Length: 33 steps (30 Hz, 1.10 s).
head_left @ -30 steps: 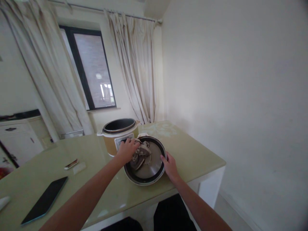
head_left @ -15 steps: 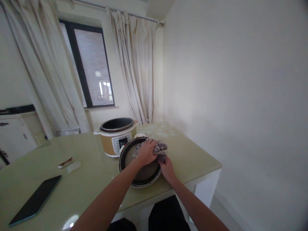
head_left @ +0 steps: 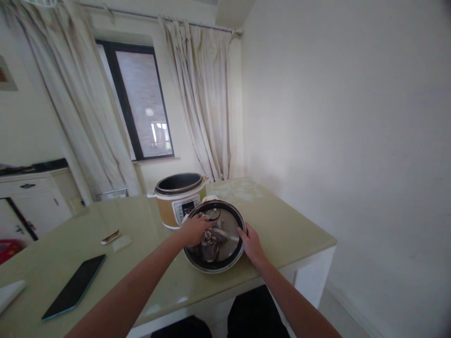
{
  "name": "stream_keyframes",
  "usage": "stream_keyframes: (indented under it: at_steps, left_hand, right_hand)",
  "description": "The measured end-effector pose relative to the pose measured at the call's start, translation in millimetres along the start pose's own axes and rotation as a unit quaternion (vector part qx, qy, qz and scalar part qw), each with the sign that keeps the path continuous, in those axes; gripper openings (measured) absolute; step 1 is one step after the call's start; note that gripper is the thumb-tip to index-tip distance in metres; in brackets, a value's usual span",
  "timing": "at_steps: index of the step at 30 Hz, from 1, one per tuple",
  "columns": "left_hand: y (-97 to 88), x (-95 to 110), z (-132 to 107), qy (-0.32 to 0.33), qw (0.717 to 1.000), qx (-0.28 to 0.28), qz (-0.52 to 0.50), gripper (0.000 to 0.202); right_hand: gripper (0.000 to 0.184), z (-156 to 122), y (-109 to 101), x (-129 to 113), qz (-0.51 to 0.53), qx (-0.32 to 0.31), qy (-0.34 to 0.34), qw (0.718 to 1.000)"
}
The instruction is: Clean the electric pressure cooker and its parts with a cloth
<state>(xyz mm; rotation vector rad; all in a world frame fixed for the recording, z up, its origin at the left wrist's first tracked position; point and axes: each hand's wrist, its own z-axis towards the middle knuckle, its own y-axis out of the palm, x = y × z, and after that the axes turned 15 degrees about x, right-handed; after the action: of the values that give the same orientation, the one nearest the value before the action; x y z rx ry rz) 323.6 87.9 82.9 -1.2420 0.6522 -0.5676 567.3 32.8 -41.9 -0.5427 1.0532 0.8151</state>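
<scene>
A round cooker lid [head_left: 230,220] leans tilted on the table with its inner side facing me, showing a dark sealing ring and a metal plate. My right hand [head_left: 251,241] grips its right rim, thumb on the inner side. On the left part of the plate, my left hand [head_left: 195,231] is closed on a patterned grey-brown cloth [head_left: 210,246] that hangs bunched against the metal. Behind the lid stands an electric pressure cooker [head_left: 167,209], uncovered, with a dark inner pot and a control panel partly hidden by the lid.
A dark tablet [head_left: 74,287] lies on the pale green table [head_left: 148,277] at the left. Near it are a small red-and-white object [head_left: 110,236] and a whitish pad [head_left: 121,243]. A white object [head_left: 10,293] sits at the left edge. A wall [head_left: 338,141] rises on the right.
My left hand has moved the cloth from the lid's upper right to its left side. My right hand has left the cloth and now holds the right rim. The view has shifted left.
</scene>
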Motion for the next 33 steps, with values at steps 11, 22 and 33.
stream_keyframes:
  at_steps: [11, 22, 33]
  left_hand:
    - [6.8, 58, 5, 0.036, 0.994, -0.027, -0.101, 0.064]
    - [35.4, 81, 9, -0.024, 0.986, 0.096, -0.133, 0.064]
    - [30.1, 29, 9, -0.144, 0.977, 0.157, 0.024, 0.073]
  right_hand:
    - [0.038, 1, -3, 3, -0.007, 0.037, -0.011, 0.999]
    - [0.039, 3, -11, 6, -0.01, 0.1, 0.025, 0.995]
    - [0.042, 2, -10, 11, -0.013, 0.123, 0.01, 0.992]
